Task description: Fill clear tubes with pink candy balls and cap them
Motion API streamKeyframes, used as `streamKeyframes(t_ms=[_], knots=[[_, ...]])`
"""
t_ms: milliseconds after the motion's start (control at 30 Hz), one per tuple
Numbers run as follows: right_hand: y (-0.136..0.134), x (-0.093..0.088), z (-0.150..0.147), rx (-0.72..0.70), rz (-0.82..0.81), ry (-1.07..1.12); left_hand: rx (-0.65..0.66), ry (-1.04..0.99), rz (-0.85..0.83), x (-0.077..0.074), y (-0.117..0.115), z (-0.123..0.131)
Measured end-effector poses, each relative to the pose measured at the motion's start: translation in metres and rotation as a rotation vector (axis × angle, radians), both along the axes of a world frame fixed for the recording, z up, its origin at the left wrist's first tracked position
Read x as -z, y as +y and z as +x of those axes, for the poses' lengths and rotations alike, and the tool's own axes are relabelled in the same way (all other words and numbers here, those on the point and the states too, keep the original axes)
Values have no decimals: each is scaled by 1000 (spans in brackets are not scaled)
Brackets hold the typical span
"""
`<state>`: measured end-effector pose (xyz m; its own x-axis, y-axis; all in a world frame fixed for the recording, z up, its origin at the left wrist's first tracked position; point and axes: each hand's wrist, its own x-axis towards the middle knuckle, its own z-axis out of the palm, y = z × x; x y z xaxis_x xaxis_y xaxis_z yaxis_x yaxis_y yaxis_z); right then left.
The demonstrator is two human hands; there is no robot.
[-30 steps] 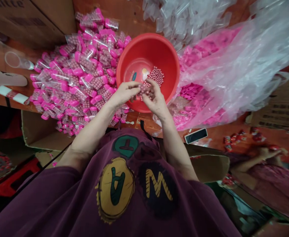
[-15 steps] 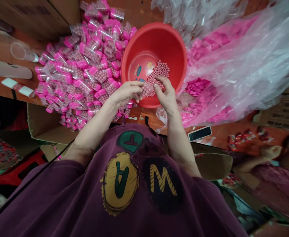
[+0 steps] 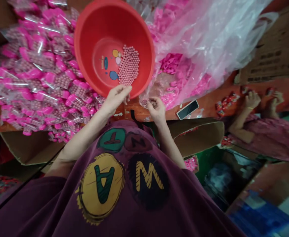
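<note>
From the head camera, your left hand (image 3: pixel 116 97) rests at the near rim of the red basin (image 3: pixel 85 42), fingers curled loosely and pinched together over the edge; whether they hold any beads you cannot tell. Your right hand (image 3: pixel 156 110) sits just beside the basin on the table edge, fingers closed around what looks like a small clear tube (image 3: pixel 146 102) of beads, though blur hides the detail. The loose pink beads (image 3: pixel 128 65) lie in a patch on the basin floor, near its far right wall, apart from both hands. To your left the heap of filled pink-capped tubes (image 3: pixel 35 82) presses against the basin; to your right a clear plastic bag of pink caps (image 3: pixel 184 65) spills toward a phone (image 3: pixel 187 109). The likeliest slip, judging from this: the left hand leaning on the rim could tip the basin and roll beads out, or beads could drop off the table edge beside the right hand
</note>
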<state>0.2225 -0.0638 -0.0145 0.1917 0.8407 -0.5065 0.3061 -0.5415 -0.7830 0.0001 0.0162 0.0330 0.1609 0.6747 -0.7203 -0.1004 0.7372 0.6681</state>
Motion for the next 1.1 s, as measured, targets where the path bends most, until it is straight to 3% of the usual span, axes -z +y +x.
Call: streamKeyframes(t_ms=[167,367,500,600,700,800,867,1000,1100], knots=[[-18,39,41,134,-174,-283,37,-222,-147,-1,-16,7],[-1,82,25,-15,-79,-527,74,-291,-283,4,-28,23],[-1,93,23,-23,-70,-524,23,-276,-296,7,-31,32],[-6,77,29,-19,-20,-514,-3,-297,-278,8,-28,34],[-10,42,26,-22,84,-463,-30,-330,-245,11,-22,34],[-4,7,6,-89,168,-269,-55,-344,-207,17,-19,35],[5,-6,-13,-196,215,-170,-62,-332,-171,22,-19,36],[23,-8,-45,-306,226,-134,-29,-237,-20,34,-23,32],[30,-2,-60,-330,214,-125,61,-35,175,37,-27,21]])
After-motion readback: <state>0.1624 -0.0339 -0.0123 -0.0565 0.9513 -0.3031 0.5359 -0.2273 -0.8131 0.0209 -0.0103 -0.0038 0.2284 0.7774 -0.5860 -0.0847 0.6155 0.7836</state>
